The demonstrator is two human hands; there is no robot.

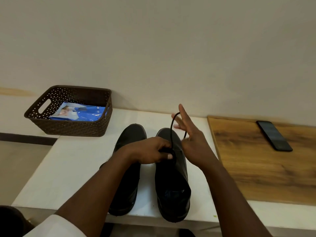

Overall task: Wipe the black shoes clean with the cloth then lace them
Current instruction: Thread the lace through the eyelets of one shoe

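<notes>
Two black shoes stand side by side on the white table (71, 168), toes pointing away from me: the left shoe (126, 185) and the right shoe (172, 189). My left hand (150, 150) reaches across and pinches the black lace (171, 129) at the right shoe's eyelets. From there the lace rises in a loop over the fingers of my right hand (191, 139), which is spread above the shoe's toe. No cloth is in view.
A brown perforated basket (51, 106) with a blue packet (80, 113) inside sits at the back left. A wooden board (259, 165) lies to the right of the shoes, with a black phone (274, 135) on it. A plain wall stands behind.
</notes>
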